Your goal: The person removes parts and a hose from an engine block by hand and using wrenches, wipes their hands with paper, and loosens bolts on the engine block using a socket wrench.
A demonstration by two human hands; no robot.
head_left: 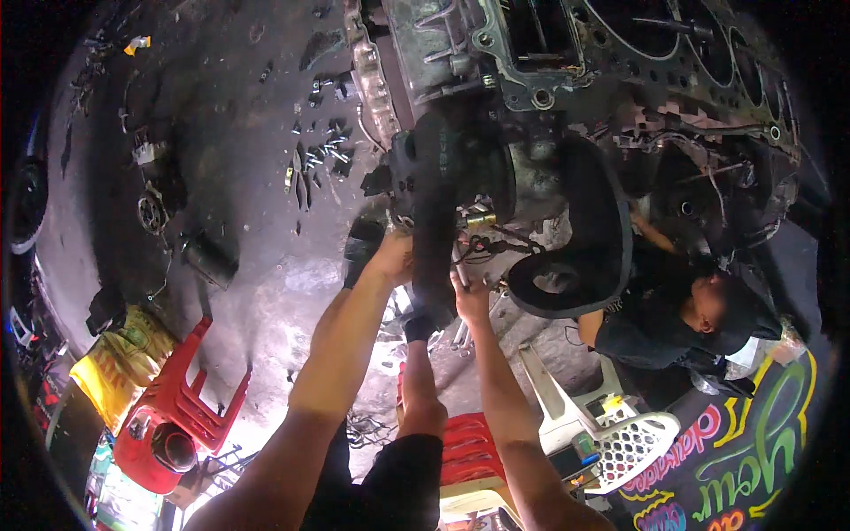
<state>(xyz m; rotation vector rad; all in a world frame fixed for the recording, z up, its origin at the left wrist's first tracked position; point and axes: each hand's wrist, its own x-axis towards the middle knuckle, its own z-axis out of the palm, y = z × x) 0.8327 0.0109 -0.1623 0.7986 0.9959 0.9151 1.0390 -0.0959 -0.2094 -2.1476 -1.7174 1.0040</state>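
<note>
so this looks like a halfway kind of moment, going by what's lying around. the big metal engine [425,49] is opened up, with round bores [651,26] showing along the top, and a bunch of loose bolts [323,157] sits on the floor off to its left. so plenty is apart, and i'd guess a lot of handling is left, but can't tell if it's coming apart or going together.

fingers now: the right hand [472,301] is down by the engine's lower end, fingers looking curled shut round a slim silver rod [459,263] that points up toward the engine. can't see what the far tip touches. the left hand [398,255] is in at the same spot, but its fingertips go behind a wide black band [434,212] hanging between the two hands, so no clue if they're spread or pinching something.

another person [651,314] is crouched on the right, one arm reaching in at the engine too.
</note>
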